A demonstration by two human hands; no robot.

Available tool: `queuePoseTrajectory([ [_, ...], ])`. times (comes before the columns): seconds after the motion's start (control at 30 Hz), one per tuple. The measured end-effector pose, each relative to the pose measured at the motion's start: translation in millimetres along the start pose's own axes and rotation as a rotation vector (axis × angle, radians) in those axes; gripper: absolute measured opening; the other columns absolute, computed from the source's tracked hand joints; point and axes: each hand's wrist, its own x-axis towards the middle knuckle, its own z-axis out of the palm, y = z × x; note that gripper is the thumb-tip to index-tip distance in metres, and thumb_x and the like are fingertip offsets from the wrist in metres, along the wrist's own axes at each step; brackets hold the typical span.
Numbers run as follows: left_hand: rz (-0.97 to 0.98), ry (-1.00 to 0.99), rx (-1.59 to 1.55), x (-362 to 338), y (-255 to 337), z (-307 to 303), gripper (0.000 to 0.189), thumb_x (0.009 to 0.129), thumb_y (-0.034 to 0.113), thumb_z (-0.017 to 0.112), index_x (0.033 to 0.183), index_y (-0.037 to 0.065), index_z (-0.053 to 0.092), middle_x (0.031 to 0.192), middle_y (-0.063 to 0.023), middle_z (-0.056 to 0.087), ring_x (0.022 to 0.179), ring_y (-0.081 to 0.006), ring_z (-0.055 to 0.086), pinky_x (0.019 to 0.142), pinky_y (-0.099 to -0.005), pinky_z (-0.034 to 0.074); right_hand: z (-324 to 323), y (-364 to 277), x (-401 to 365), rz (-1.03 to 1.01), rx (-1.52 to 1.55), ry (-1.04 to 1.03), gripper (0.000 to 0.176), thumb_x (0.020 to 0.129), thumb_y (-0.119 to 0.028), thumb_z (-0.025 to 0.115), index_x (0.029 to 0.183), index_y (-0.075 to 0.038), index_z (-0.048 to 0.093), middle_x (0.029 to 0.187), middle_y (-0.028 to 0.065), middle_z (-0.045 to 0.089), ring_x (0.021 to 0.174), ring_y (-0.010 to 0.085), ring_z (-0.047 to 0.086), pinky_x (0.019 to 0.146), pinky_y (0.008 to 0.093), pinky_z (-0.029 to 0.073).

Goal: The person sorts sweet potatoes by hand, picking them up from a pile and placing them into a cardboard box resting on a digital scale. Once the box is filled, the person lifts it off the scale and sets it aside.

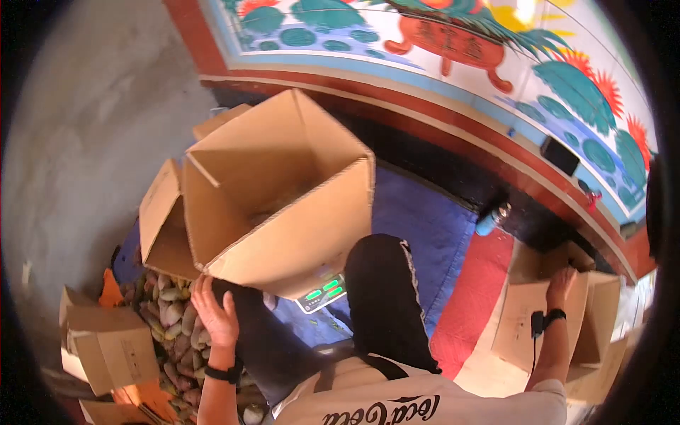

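A large open cardboard box (pixel 297 241) stands between my knees, on a scale (pixel 322 294) with lit green displays. Its inside is mostly in shadow. My left hand (pixel 214 312) is at the box's near left corner, fingers stretched and thumb apart, with nothing in the palm. Far out to the right, my right hand (pixel 562 285) is at the upper edge of a smaller open cardboard box (pixel 542 322), its fingers bent over the rim and partly hidden. A black band with a small device and cable is on that wrist.
Purplish and green tubers (pixel 173 319) lie heaped at left, beside more cardboard boxes (pixel 113 347). A blue tarp (pixel 418 234) and a red cloth (pixel 471 297) cover the floor. A bottle (pixel 494 219) stands by the painted wall; a phone (pixel 559 156) rests on its ledge.
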Motion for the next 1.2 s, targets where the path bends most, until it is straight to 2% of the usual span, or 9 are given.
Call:
queuePoseTrajectory([
  [0.07,-0.024,0.003,-0.007,-1.0,-0.4,0.4,0.046,0.08,0.01,0.056,0.123,0.0,0.041,0.126,-0.02,0.039,0.116,-0.0386,0.036,0.099,-0.0482,0.028,-44.8,-11.2,6.7,0.053,-0.115,-0.187,0.035,0.082,-0.013,0.043,0.113,-0.001,0.054,0.12,0.0159,0.049,0.122,0.0306,0.035,0.109,0.0512,0.012],
  [0.33,-0.031,-0.012,-0.06,-0.1,-0.4,-1.4,0.045,0.081,0.015,0.056,0.121,0.0,0.042,0.123,-0.0211,0.04,0.114,-0.0395,0.036,0.099,-0.0495,0.027,-63.2,-18.1,5.6,0.109,0.005,-0.058,0.021,0.08,-0.011,0.049,0.097,-0.004,0.059,0.111,0.0128,0.053,0.117,0.0277,0.04,0.11,0.0438,0.013],
  [0.37,-0.045,-0.037,-0.043,-1.8,-3.4,-1.2,0.045,0.089,0.027,0.048,0.124,0.001,0.041,0.126,-0.0206,0.039,0.118,-0.0379,0.035,0.101,-0.0465,0.027,-63.9,-20.5,7.0,0.102,-0.001,-0.038,0.02,0.078,-0.009,0.05,0.096,-0.005,0.059,0.108,0.0127,0.054,0.116,0.0277,0.041,0.11,0.0437,0.013],
  [0.47,-0.04,-0.014,-0.09,-0.6,-1.4,-3.9,0.048,0.077,0.012,0.058,0.121,0.001,0.042,0.124,-0.0206,0.039,0.114,-0.0395,0.036,0.1,-0.0494,0.027,-88.7,-31.3,6.5,0.078,0.042,-0.039,0.02,0.076,-0.008,0.052,0.094,-0.005,0.059,0.104,0.0123,0.055,0.114,0.0271,0.043,0.111,0.0435,0.012],
  [0.57,-0.052,-0.02,-0.135,-1.7,-2.0,-6.7,0.048,0.075,0.01,0.058,0.12,0.0,0.043,0.125,-0.0206,0.04,0.115,-0.0395,0.035,0.1,-0.0491,0.026,-121.1,-45.1,14.2,0.075,0.079,-0.106,0.02,0.076,-0.008,0.052,0.095,-0.005,0.06,0.103,0.012,0.056,0.114,0.0265,0.043,0.111,0.0439,0.012],
  [0.7,-0.066,-0.036,-0.123,-5.3,-6.1,-7.7,0.048,0.076,0.008,0.057,0.12,-0.001,0.043,0.125,-0.021,0.04,0.115,-0.0398,0.035,0.099,-0.048,0.027,-121.1,-50.6,11.0,0.102,0.073,-0.12,0.019,0.077,-0.01,0.052,0.093,-0.006,0.061,0.104,0.0124,0.056,0.113,0.0268,0.044,0.111,0.0455,0.01],
  [0.83,-0.061,-0.031,-0.133,-7.9,-11.0,-7.4,0.047,0.088,0.03,0.048,0.121,-0.002,0.043,0.123,-0.0227,0.04,0.115,-0.0401,0.035,0.098,-0.0489,0.027,-121.5,-50.1,4.3,0.083,0.057,-0.08,0.019,0.078,-0.01,0.05,0.092,-0.006,0.062,0.102,0.0133,0.058,0.112,0.0287,0.045,0.111,0.0461,0.01],
  [1.17,-0.058,-0.064,-0.107,-7.8,-4.9,-10.0,0.043,0.089,0.025,0.045,0.122,-0.003,0.041,0.126,-0.0226,0.04,0.118,-0.0402,0.034,0.1,-0.0494,0.024,-109.9,-72.3,-0.4,0.11,0.021,-0.245,0.022,0.079,-0.013,0.049,0.096,-0.008,0.062,0.105,0.0126,0.058,0.116,0.028,0.043,0.11,0.0504,0.01],
  [1.2,-0.05,-0.07,-0.097,-7.0,-3.6,-11.4,0.043,0.089,0.025,0.045,0.122,-0.003,0.041,0.126,-0.0225,0.04,0.118,-0.0401,0.034,0.1,-0.0495,0.024,-99.8,-76.8,-4.0,0.091,0.022,-0.151,0.023,0.079,-0.013,0.049,0.096,-0.009,0.062,0.105,0.0125,0.057,0.116,0.0279,0.044,0.109,0.0503,0.01],
])
